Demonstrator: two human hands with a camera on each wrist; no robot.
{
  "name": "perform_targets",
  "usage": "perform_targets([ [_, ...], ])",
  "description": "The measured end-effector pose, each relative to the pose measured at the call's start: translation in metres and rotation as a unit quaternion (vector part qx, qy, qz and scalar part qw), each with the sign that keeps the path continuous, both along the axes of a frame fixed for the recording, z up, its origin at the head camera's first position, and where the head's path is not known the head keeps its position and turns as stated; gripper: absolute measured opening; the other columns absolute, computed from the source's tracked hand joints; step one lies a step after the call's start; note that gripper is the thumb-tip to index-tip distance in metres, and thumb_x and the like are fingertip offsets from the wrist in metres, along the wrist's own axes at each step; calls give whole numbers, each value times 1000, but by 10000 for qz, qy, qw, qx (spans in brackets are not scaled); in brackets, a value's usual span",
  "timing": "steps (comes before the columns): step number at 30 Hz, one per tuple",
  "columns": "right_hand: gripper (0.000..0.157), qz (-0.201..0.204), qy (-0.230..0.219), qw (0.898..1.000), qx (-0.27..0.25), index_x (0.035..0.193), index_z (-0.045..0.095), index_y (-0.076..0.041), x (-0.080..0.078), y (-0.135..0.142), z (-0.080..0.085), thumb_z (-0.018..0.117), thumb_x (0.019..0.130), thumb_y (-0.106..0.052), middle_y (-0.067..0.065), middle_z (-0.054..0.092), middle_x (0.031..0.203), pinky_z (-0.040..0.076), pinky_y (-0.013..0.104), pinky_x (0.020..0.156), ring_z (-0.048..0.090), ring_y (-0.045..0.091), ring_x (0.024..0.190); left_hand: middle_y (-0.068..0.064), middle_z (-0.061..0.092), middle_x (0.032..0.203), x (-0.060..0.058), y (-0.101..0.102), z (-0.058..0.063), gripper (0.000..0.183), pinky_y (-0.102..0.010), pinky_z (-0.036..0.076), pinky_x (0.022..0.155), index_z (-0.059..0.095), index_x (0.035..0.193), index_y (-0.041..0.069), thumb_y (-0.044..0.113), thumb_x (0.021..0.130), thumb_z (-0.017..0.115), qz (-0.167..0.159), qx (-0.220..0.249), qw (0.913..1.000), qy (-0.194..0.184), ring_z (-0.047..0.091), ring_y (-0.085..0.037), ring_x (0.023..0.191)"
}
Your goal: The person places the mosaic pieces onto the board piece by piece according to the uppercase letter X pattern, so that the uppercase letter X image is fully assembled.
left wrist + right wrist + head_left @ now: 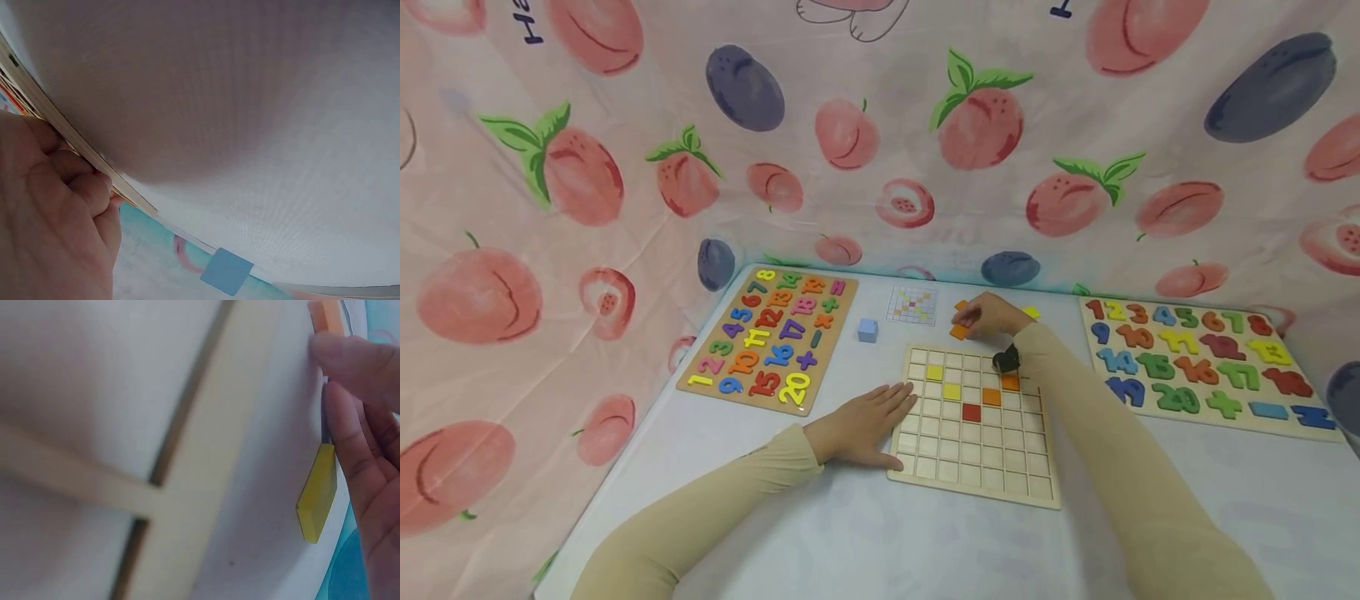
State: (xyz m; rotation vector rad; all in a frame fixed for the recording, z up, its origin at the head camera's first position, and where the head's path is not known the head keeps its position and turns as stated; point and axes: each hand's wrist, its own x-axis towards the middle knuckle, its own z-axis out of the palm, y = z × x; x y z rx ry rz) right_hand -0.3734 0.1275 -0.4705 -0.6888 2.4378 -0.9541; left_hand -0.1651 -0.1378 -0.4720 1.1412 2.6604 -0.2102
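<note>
My left hand (865,423) lies flat with fingers spread over the left edge of a wooden grid board (973,497). In the left wrist view its fingers (90,190) rest along the board's side. My right hand (990,317) is beyond the board's far edge, fingers bent, pinching an orange square tile (958,332). The right wrist view shows the thumb against that orange tile (326,317); the fingertips' far side is hidden. A yellow tile (317,494) is close by. On the board sit a red tile (972,412), two yellow tiles (952,391) and two orange tiles (991,397).
A blue cube (868,330) and a printed pattern card (912,305) are behind the board. Number puzzle boards stand at left (790,400) and right (1210,417). A fruit-print cloth (880,100) hangs behind the white table (850,542).
</note>
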Motion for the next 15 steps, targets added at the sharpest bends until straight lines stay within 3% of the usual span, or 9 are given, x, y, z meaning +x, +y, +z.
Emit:
perform_targets([
  [8,22,169,343,9991,180,96,72,-2,2,-1,-2,76,75,-4,9,69,86,53,27,74,61,13,78,-9,6,160,0,1,1,101,-32,11,121,10,152,8,73,83,43,25,-52,10000,-33,6,-21,148],
  [15,28,203,242,9995,45,103,70,-1,6,2,0,75,75,-2,14,68,96,54,32,81,62,18,86,-9,6,160,0,2,3,101,-32,11,121,10,152,8,72,83,44,61,-47,9999,-77,5,-20,148],
])
